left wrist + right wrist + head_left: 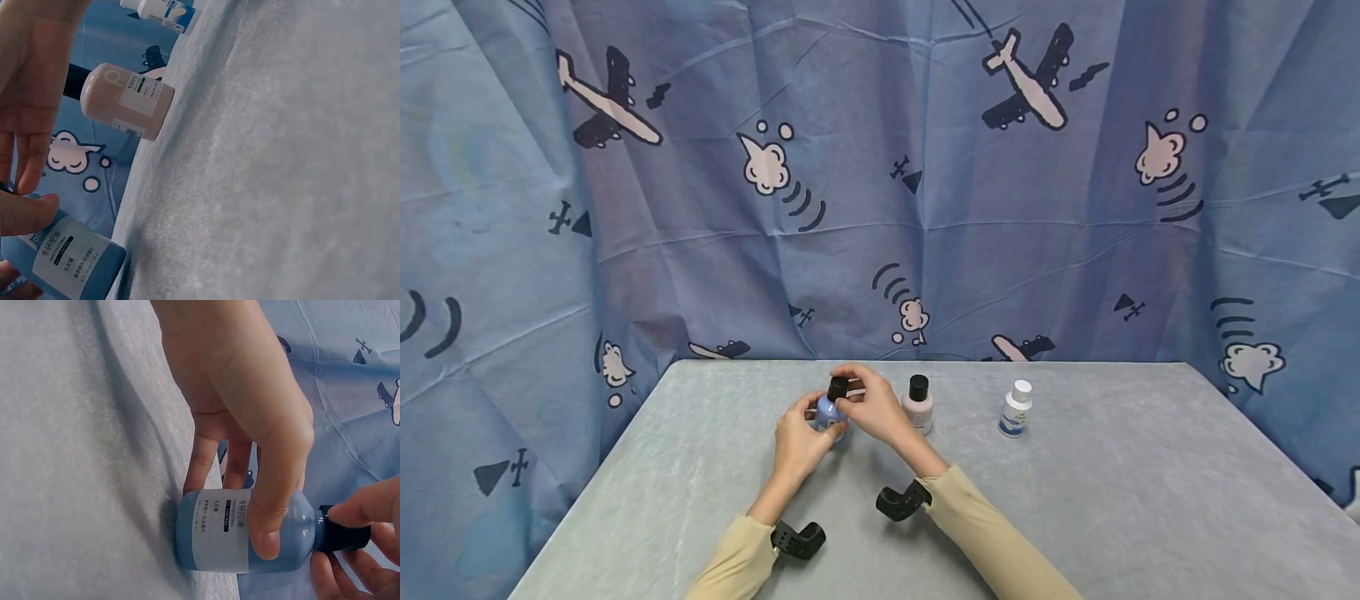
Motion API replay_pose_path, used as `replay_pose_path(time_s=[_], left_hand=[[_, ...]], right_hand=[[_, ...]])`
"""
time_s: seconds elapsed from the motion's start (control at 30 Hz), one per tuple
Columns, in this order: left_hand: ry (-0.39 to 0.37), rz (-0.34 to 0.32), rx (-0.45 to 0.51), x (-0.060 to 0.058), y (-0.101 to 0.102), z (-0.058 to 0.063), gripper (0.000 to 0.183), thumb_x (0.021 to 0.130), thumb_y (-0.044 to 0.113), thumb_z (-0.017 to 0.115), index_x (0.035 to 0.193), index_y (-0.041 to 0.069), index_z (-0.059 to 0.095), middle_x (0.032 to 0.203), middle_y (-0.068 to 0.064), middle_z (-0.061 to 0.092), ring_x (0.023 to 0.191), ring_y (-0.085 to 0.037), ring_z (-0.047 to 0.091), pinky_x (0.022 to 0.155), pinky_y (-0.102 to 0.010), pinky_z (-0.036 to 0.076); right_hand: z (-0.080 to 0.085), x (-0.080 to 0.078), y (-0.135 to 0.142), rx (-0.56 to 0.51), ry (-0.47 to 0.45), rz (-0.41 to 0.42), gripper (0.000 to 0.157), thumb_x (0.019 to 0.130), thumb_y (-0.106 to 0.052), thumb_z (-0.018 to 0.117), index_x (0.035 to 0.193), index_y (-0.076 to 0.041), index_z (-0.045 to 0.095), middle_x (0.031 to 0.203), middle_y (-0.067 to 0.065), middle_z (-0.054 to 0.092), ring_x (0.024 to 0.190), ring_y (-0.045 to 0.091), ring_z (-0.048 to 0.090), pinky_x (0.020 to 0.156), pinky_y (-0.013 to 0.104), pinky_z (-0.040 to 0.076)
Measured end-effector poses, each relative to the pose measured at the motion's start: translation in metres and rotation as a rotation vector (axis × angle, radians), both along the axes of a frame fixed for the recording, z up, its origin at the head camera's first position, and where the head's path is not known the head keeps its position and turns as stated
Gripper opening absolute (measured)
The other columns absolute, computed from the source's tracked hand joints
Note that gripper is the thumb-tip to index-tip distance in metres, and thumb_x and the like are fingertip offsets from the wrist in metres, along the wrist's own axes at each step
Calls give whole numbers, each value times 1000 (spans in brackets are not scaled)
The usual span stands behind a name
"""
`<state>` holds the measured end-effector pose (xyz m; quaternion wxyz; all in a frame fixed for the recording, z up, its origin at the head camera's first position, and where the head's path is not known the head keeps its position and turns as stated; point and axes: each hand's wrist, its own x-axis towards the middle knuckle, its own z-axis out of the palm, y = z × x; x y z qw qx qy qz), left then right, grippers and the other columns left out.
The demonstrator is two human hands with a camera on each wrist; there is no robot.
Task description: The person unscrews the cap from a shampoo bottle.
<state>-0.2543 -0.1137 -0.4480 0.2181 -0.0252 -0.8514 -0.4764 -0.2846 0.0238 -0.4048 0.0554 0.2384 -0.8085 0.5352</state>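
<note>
A blue bottle (828,411) with a white label and a black cap (345,528) stands upright on the table, toward its back left. My left hand (801,437) grips the bottle's body, thumb across the front and fingers round the far side. With thumb and fingers, my right hand (874,407) pinches the black cap, which sits on the bottle's neck. In the right wrist view the bottle's label faces the camera, partly covered by the left thumb. Just right of my right hand stands a pink bottle (125,100) with a black cap, touched by neither hand.
Farther right stands a small white bottle (1015,410) with a white cap and a blue band. All the bottles are on a pale grey cloth-covered table (1112,500). Behind the table hangs a blue curtain (865,183) printed with planes and clouds.
</note>
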Motion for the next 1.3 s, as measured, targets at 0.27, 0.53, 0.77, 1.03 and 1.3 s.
replay_pose_path(time_s=[0.27, 0.53, 0.77, 1.03, 1.3], left_hand=[[29, 3, -18, -2, -1, 1, 50, 70, 18, 82, 115, 3, 66, 104, -16, 71, 87, -29, 70, 76, -43, 54], [37, -7, -25, -1, 1, 3, 49, 71, 18, 82, 115, 3, 66, 104, -17, 71, 88, -30, 69, 76, -44, 54], [44, -14, -27, 0, 1, 2, 51, 71, 17, 82, 116, 1, 65, 106, -18, 70, 89, -31, 69, 78, -45, 54], [26, -8, -36, -1, 0, 1, 51, 71, 18, 81, 117, 2, 65, 106, -18, 70, 91, -30, 68, 78, -45, 53], [27, -7, -42, -2, 0, 1, 50, 71, 19, 81, 117, 3, 65, 105, -17, 70, 89, -29, 69, 78, -44, 54]], right_hand=[[-2, -3, -1, 15, -15, -65, 41, 82, -14, 75, 121, -8, 61, 115, 13, 65, 97, 25, 65, 76, 28, 55], [-1, -3, 1, 39, -4, -81, 41, 80, -10, 76, 118, -10, 62, 111, 14, 66, 91, 25, 66, 77, 32, 55], [-1, -3, 2, 9, 2, -25, 42, 80, -1, 72, 120, -6, 61, 117, 16, 63, 99, 29, 66, 83, 31, 56], [0, -4, 1, 4, -3, -11, 41, 82, 3, 69, 121, -4, 61, 120, 18, 62, 103, 31, 65, 86, 33, 55], [0, -5, 0, -14, -20, -27, 39, 80, -5, 75, 117, -5, 64, 117, 16, 60, 98, 29, 67, 83, 33, 56]])
